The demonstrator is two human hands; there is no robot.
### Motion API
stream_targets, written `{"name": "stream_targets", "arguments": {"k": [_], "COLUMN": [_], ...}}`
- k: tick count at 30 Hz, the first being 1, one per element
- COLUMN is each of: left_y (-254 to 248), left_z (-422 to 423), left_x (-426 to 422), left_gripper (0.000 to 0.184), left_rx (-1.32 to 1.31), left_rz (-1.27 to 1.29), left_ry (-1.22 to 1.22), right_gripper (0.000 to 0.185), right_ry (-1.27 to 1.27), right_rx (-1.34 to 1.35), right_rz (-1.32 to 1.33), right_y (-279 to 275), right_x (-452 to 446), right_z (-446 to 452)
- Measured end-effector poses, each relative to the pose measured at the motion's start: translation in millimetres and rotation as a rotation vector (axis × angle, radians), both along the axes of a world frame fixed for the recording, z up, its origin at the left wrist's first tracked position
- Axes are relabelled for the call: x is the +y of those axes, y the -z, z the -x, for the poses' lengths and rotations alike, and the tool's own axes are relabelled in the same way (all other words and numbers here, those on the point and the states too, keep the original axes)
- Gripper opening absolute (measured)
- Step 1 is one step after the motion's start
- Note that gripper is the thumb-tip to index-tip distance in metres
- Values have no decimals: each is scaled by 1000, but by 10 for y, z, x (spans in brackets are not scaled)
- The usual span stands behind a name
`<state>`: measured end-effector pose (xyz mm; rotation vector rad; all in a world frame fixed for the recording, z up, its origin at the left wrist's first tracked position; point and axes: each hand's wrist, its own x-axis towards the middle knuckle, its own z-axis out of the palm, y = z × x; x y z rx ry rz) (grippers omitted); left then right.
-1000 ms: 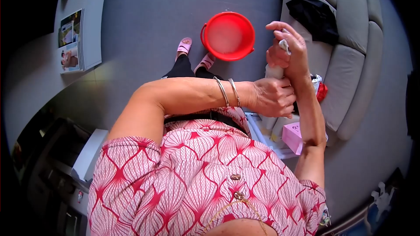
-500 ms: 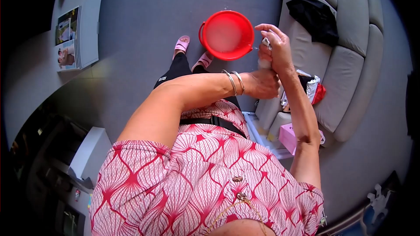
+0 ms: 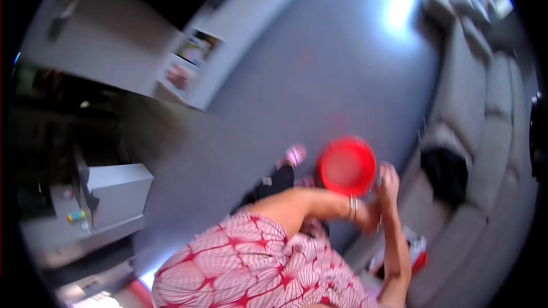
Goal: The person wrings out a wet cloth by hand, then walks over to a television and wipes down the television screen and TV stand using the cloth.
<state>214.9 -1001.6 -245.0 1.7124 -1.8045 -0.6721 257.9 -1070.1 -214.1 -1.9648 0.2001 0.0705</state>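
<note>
Below and right of the red bucket with cloudy liquid inside, my two hands are close together and blurred. My left hand, below two silver bracelets, is closed beside my right wrist. My right hand is raised near the bucket's right edge. Both hands are closed round a whitish cloth, clearer in the earlier frames; it is mostly hidden and smeared now. The bucket stands on the grey floor beside my feet in pink slippers.
A grey sofa runs along the right, with a black cloth and a white and red bundle on it. At left are a light cabinet with pictures on top and a white box-shaped unit.
The whole view has swung, so the bucket and hands appear lower and further right. More floor and sofa show at the top. Both hands stay together near the bucket.
</note>
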Motion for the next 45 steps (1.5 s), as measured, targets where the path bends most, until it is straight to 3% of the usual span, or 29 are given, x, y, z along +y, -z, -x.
{"name": "stream_targets", "arguments": {"k": [1, 2, 3, 4, 6, 8, 10, 11, 12, 14, 15, 16, 18, 22, 25, 26, 27, 28, 29, 30, 32, 33, 34, 36, 38, 40, 42, 44, 45], "left_y": [93, -69, -259, -470, -516, -442, -285, -317, -317, 32, 8, -142, -29, -572, -807, -810, -883, -1003, -1081, -1093, -1063, -1077, -1106, -1111, -1058, -979, -971, -1103, -1088], "left_z": [63, -31, -137, -242, -468, -626, -725, -784, -879, -1120, -1232, -1361, -1659, -1808, -1858, -1898, -1919, -1923, -1937, -1964, -2020, -2098, -2207, -2397, -2552, -2727, -2972, -3271, -3410], "left_x": [33, 224, 431, 620, 957, 1336, 1780, 2059, 2303, 2735, 2956, 3137, 3563, 4188, 4409, 4445, 4510, 4605, 4707, 4827, 5018, 5055, 5104, 5094, 5037, 5059, 5035, 4987, 4971], "left_gripper": [37, 41, 39, 40, 40, 35, 39, 39, 39, 35, 38, 35, 31, 36, 39, 38, 38, 37, 37, 37, 43, 44, 44, 43, 43, 45, 43, 36, 30], "left_rx": [-56, 55, 83, 64, 140, 202, 498, 506, 510, 1004, 1237, 1442, 1774, 1651, 1507, 1486, 1504, 1318, 1130, 1139, 1170, 1333, 1328, 1403, 1303, 1220, 1405, 1333, 1206], "left_rz": [228, 305, 477, 468, 464, 403, 350, 252, 156, 228, 429, 596, 996, 1138, 1093, 1095, 1090, 992, 897, 896, 696, 857, 851, 1192, 1236, 991, 1170, 1081, 1066], "left_ry": [-35, -118, -261, -372, -584, -798, -895, -946, -1000, -1268, -1542, -1655, -1765, -1503, -1406, -1440, -1438, -1439, -1432, -1432, -1584, -1602, -1605, -1671, -1752, -1819, -1764, -1834, -1872], "right_gripper": [30, 31, 34, 40, 40, 35, 29, 29, 10, 7, 11, 11, 9, 26, 57, 57, 53, 51, 46, 44, 43, 39, 39, 36, 30, 25, 30, 29, 31], "right_ry": [-14, -96, -218, -324, -422, -1041, -279, -319, -345, -470, -541, -549, -823, -1001, -1114, -1113, -1136, -1158, -1151, -1138, -1120, -1093, -1092, -945, -1127, -923, -756, -816, -1041], "right_rx": [174, 202, 148, 426, 539, -492, 854, 705, 607, -67, -171, -177, -527, -284, 218, 231, 244, 258, 332, 225, 248, 195, 191, 286, 118, 133, 235, 275, -30], "right_rz": [-76, -64, 98, 142, -561, 296, -218, -215, -153, -251, -167, -163, 82, 294, -471, -472, -449, -419, 50, 46, 135, -120, -127, -559, 34, -78, -719, -501, 138], "right_y": [-145, 157, 202, 341, 749, 970, 358, 119, 202, 137, -266, -437, -666, -535, -799, -791, -739, -699, -699, -539, -1021, -962, -915, -816, -851, -662, -876, -1273, -1115], "right_x": [90, 20, 63, -10, -128, -56, 488, 747, 921, 1390, 1698, 1976, 2408, 3061, 3596, 3688, 3751, 3790, 3810, 3857, 3969, 4006, 4089, 4220, 4246, 4150, 4082, 4061, 4076], "right_z": [-27, -56, -115, -200, -184, -312, -449, -541, -699, -1035, -1215, -1386, -1611, -2024, -2060, -2123, -2206, -2313, -2492, -2584, -2698, -2800, -2918, -3119, -3440, -3910, -4267, -4509, -4771]}}
